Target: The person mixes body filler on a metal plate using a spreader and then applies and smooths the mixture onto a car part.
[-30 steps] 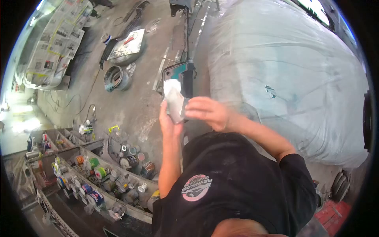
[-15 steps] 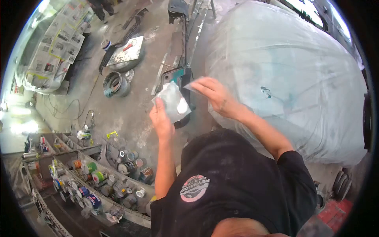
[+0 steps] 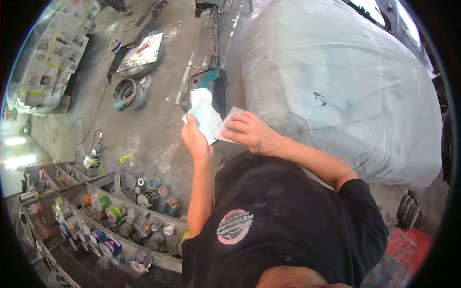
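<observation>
My left hand [image 3: 196,140] holds a pale, flat mixing board [image 3: 205,122] tilted up in front of me, with its thumb on the face. My right hand [image 3: 249,133] grips a thin greyish spreader [image 3: 231,126], its edge close to the board's right side. Whether the two touch is hard to tell. A whitish patch shows at the board's top. Behind the board lies a dark bumper part [image 3: 219,91] with a teal area.
Shelves [image 3: 158,249] with several paint cans stand at the lower left. A bucket [image 3: 137,98] and a metal sheet [image 3: 149,53] are on the floor beyond. A plastic-covered vehicle [image 3: 355,86] fills the right; a newspaper-covered vehicle [image 3: 62,43] is at the far left.
The spreader came away from the board, then back beside its right edge. The view has shifted, moving the surroundings left in the frame.
</observation>
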A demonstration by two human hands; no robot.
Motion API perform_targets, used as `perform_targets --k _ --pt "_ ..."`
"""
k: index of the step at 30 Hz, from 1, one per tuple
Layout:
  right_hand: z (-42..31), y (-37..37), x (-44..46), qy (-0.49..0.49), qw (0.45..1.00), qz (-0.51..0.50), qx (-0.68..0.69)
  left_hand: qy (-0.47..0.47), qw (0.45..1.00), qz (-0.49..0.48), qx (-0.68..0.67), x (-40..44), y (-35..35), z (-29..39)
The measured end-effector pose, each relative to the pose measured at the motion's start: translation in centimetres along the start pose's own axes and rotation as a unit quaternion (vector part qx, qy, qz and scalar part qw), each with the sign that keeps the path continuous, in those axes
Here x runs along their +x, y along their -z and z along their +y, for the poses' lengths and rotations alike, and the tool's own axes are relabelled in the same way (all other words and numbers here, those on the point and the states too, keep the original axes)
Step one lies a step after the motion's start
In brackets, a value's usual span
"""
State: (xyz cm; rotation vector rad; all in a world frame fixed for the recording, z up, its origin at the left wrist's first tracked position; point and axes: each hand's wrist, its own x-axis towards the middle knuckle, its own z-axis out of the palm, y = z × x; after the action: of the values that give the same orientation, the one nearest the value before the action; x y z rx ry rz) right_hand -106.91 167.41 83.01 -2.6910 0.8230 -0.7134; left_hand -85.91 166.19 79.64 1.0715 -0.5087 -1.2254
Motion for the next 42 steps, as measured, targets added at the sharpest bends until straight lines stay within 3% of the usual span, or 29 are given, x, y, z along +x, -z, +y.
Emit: perform_targets --k 5,7,8,11,17,19,21,22,23,25,30,37,39,40,42 --pt "1.3 -2.4 -2.8 -0.033 0.994 -0.088 0.048 -0.056 0.997 0.061 -0.009 1.2 1.1 1.4" --pt "1.0 -1.0 -1.4 -0.076 0.964 0.089 0.239 -0.055 0.997 0.039 0.032 1.4 2.2 2.2" --pt "0.4 -0.3 -0.7 -0.074 0.964 0.095 0.236 -0.059 0.997 0.033 0.033 1.2 2.6 1.9" --pt "-1.7 1.2 1.0 0.051 0.985 0.06 0.156 0.228 0.962 -0.024 -0.147 0.3 3.3 -0.8" --pt "1.1 0.5 -1.7 -0.022 0.992 0.071 0.098 0.166 0.972 -0.036 -0.162 -1.6 1.2 0.9" --pt "2.2 -0.3 -3.3 -0.084 0.992 -0.025 0.091 0.146 0.977 -0.034 -0.151 -1.5 0.2 2.8" --pt "2.2 -0.3 -2.9 -0.116 0.989 0.042 0.085 -0.012 0.996 -0.05 -0.068 -1.4 -1.1 4.3" --pt "1.7 0.5 -1.9 -0.148 0.98 0.098 0.087 -0.017 0.999 -0.043 -0.001 -1.4 -1.2 4.2" --pt "1.5 1.5 -1.0 -0.149 0.98 0.106 0.083 -0.02 0.998 -0.051 0.001 -1.3 -0.7 3.3" --pt "0.2 5.0 2.0 -0.035 0.994 0.101 -0.021 -0.057 0.982 -0.108 0.145 -1.4 -0.9 1.8" --pt "-1.3 0.4 -0.1 -0.002 0.994 0.097 -0.04 -0.125 0.984 -0.039 0.121 -1.5 -2.7 2.1" --pt "0.2 0.8 -3.9 -0.022 0.997 0.044 -0.062 -0.094 0.994 -0.013 0.051 -1.2 -4.0 1.8" --pt "1.0 0.6 -5.0 -0.067 0.997 -0.045 -0.02 -0.101 0.994 0.001 0.047 -0.8 -4.1 2.4" --pt "1.7 -0.4 -5.2 -0.064 0.997 -0.037 -0.024 -0.113 0.993 0.006 0.023 -0.2 -3.9 2.9" --pt "3.3 -1.7 -5.1 -0.058 0.985 0.096 0.134 -0.13 0.991 0.008 -0.009 0.3 -4.2 3.7"
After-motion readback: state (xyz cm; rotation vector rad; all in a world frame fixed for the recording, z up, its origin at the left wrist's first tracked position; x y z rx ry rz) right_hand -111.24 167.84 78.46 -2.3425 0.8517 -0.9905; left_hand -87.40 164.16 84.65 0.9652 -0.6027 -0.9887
